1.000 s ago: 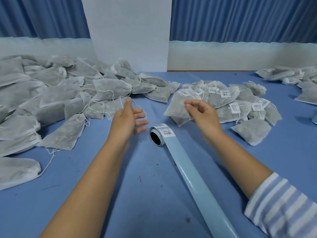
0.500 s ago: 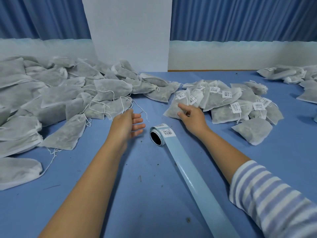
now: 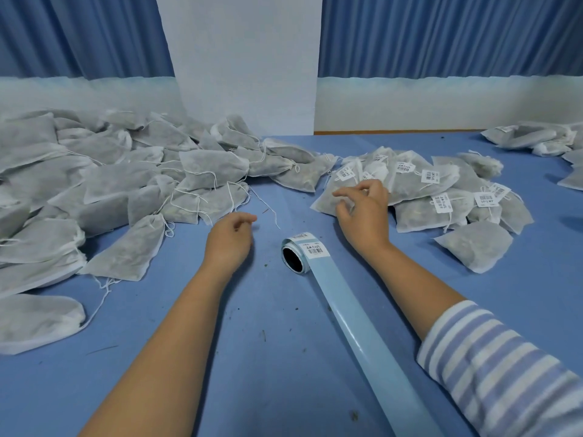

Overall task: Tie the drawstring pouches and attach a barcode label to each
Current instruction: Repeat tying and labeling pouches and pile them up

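A big heap of grey unlabelled drawstring pouches [image 3: 132, 187] covers the left of the blue table [image 3: 252, 357]. On the right lies a smaller pile of pouches with barcode labels [image 3: 426, 197]. Between them stands the label roll [image 3: 299, 253], a barcode label [image 3: 316, 249] on top, its pale blue backing strip [image 3: 362, 329] running toward me. My left hand [image 3: 229, 241] hovers just left of the roll, fingers loosely curled, holding nothing, beside loose strings. My right hand [image 3: 362, 212] hangs over the near edge of the labelled pile, fingers relaxed, holding nothing.
More labelled pouches [image 3: 536, 140] lie at the far right edge. A white panel [image 3: 243, 64] and blue curtains stand behind the table. Small dark crumbs dot the cloth near me. One lone pouch [image 3: 473, 244] sits right of my right forearm.
My right hand set the pouch it held down on the labelled pile and let go. My left hand's fingers curled in; it stayed left of the roll.
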Demonstrator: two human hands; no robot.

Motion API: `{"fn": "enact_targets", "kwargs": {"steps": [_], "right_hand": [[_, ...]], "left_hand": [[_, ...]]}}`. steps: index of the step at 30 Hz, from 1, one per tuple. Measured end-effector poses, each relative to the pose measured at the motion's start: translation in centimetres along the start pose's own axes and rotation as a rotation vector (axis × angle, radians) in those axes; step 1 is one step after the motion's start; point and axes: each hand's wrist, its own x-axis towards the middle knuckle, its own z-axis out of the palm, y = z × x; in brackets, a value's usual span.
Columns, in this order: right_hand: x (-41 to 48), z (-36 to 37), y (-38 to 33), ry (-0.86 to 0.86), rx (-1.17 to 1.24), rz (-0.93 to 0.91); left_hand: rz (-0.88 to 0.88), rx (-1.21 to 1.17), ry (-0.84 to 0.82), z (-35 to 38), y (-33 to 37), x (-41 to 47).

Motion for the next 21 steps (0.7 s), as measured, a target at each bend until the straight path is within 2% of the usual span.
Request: {"fn": "enact_targets", "kwargs": {"steps": [2, 3, 6, 12, 21], "right_hand": [[-0.2, 0.4, -0.4, -0.098, -0.015, -0.076], [-0.4, 0.6, -0.5, -0.151, -0.016, -0.114], [-0.9, 1.1, -0.9, -0.268, -0.031, -0.18], [-0.9, 1.4, -1.0, -0.359, -0.089, -0.164], [-1.0, 1.0, -1.6, -0.491, -0.119, -0.214]], "left_hand": [[0.24, 0.357, -0.123, 0.4, -0.7, 0.2], [0.299, 0.506, -0.188, 0.7, -0.9, 0.2], [0.286, 0.821, -0.285, 1.3, -1.2, 0.3], [0.326, 0.927, -0.315, 1.9, -1.3, 0.2], [0.363, 0.875, -0.319, 3.0, -0.6, -0.1]]}}
